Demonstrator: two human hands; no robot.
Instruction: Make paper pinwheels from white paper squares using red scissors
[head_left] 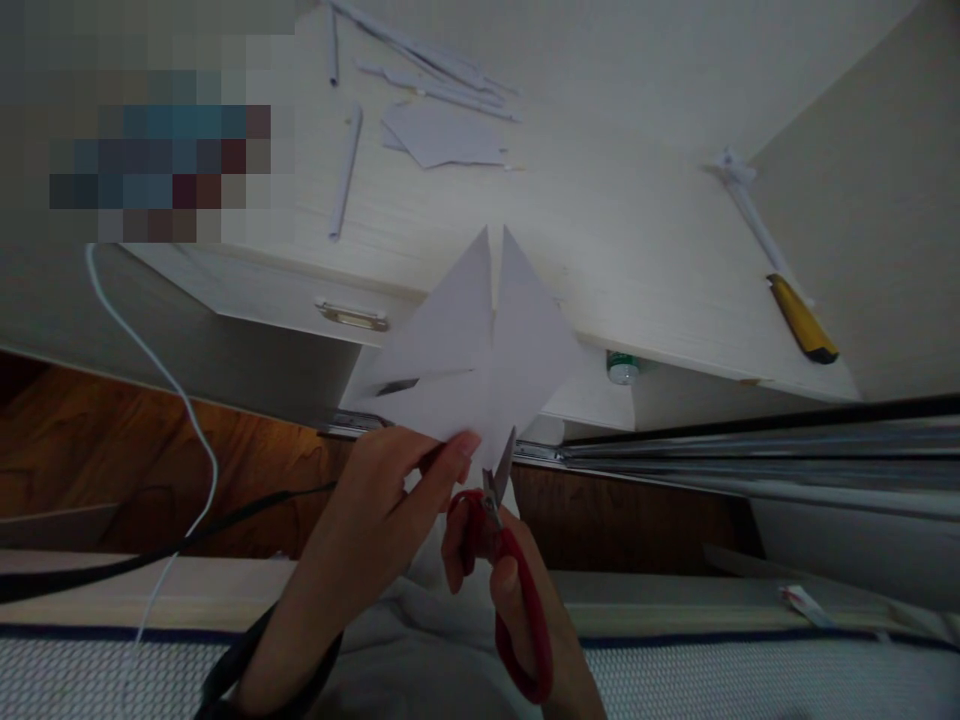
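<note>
Left hand (390, 490) is pinching the folded paper (480, 350) in its fingers, right hand (517, 590) is gripping red scissors (506, 560), blades barely open at the paper's bottom edge.

Two hands are in view, the left hand (375, 500) and the right hand (517, 600). There is one folded white paper (480, 350), one pair of red-handled scissors (504, 560), one yellow utility knife (802, 320), and three rolled paper sticks (346, 170) lying singly on the counter (637, 250).

Head camera looks down, close over the hands; dim view, seemingly tilted.
</note>
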